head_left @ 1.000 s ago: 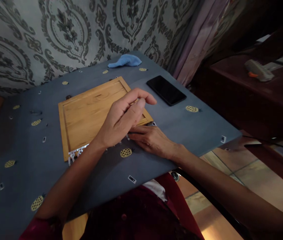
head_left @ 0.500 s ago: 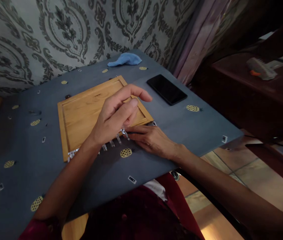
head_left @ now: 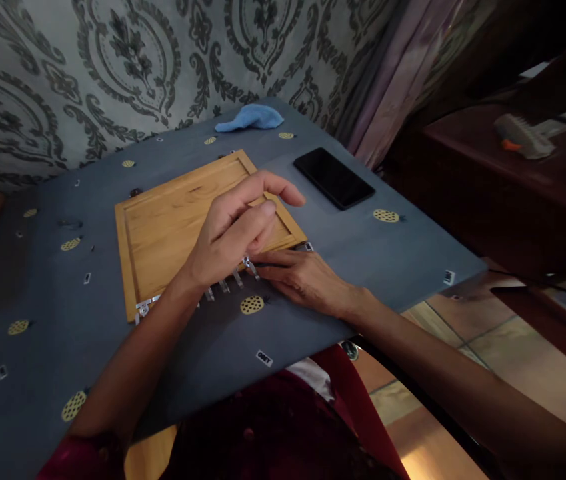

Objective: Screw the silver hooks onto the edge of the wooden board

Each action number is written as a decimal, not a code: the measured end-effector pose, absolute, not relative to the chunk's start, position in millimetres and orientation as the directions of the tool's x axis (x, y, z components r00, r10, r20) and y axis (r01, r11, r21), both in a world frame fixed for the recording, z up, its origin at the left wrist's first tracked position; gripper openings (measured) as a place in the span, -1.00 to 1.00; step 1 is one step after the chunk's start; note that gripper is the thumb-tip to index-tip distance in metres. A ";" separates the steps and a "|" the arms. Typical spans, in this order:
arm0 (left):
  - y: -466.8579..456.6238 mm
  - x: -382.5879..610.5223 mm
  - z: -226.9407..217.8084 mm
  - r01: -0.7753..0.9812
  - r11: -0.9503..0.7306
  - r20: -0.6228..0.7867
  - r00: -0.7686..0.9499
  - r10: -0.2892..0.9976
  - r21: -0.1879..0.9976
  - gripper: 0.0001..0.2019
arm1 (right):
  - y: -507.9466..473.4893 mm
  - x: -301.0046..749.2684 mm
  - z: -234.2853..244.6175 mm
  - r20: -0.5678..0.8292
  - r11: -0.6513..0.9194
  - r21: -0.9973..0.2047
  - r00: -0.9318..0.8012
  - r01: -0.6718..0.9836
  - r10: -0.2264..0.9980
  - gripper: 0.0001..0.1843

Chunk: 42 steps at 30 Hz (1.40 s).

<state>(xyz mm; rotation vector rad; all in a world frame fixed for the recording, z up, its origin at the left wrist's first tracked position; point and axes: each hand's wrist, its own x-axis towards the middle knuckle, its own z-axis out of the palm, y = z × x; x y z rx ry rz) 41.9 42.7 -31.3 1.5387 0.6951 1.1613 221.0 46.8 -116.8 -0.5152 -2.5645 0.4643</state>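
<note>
A wooden framed panel (head_left: 177, 220) lies flat on the table. Small metal clips (head_left: 225, 287) stick out along its near edge. My left hand (head_left: 240, 227) hovers over the panel, index finger bent forward and thumb apart from it, the other fingers curled; nothing shows in it. My right hand (head_left: 307, 280) rests at the panel's near right corner with its fingers stretched out beside the rightmost metal clip (head_left: 251, 268). Its fingertips reach the clip and the edge, and they are partly hidden by my left hand.
Beyond the panel on the right lies a black phone (head_left: 333, 178). A blue cloth (head_left: 253, 118) sits at the back of the grey-blue table (head_left: 387, 267), near the patterned wall. Some small dark thing (head_left: 70, 223) lies to the left. A white brush-like object (head_left: 525, 137) is on a dark surface at right.
</note>
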 end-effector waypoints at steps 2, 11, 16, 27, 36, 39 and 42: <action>42.2 44.1 -31.5 -0.138 -0.295 0.324 0.330 0.887 0.946 -0.83 | 46.8 221.3 -116.9 0.386 0.873 -0.404 -0.814 0.275 0.435 -0.66; 40.0 48.5 -26.8 -0.055 -0.328 0.332 0.214 0.919 0.943 -0.86 | 46.2 221.4 -114.8 0.385 0.871 -0.400 -0.811 0.284 0.441 -0.66; 39.5 54.2 -27.1 -0.043 -0.314 0.317 0.120 0.941 0.948 -0.80 | 45.7 220.0 -113.9 0.377 0.864 -0.408 -0.808 0.293 0.452 -0.66; 36.5 66.0 -34.2 -0.126 -0.346 0.347 -0.015 0.938 0.930 -0.86 | 46.4 221.4 -114.6 0.353 0.867 -0.405 -0.824 0.292 0.442 -0.66; 41.3 53.8 -34.3 -0.189 -0.314 0.349 0.196 0.917 0.931 -0.81 | 46.4 220.5 -114.3 0.391 0.870 -0.414 -0.811 0.267 0.435 -0.66; 43.2 52.6 -32.7 -0.161 -0.315 0.343 0.197 0.918 0.935 -0.79 | 46.5 220.9 -114.3 0.389 0.871 -0.412 -0.813 0.268 0.434 -0.65; 42.1 54.1 -28.9 -0.036 -0.348 0.350 0.106 0.931 0.937 -0.75 | 46.2 221.1 -114.0 0.383 0.872 -0.405 -0.814 0.277 0.436 -0.64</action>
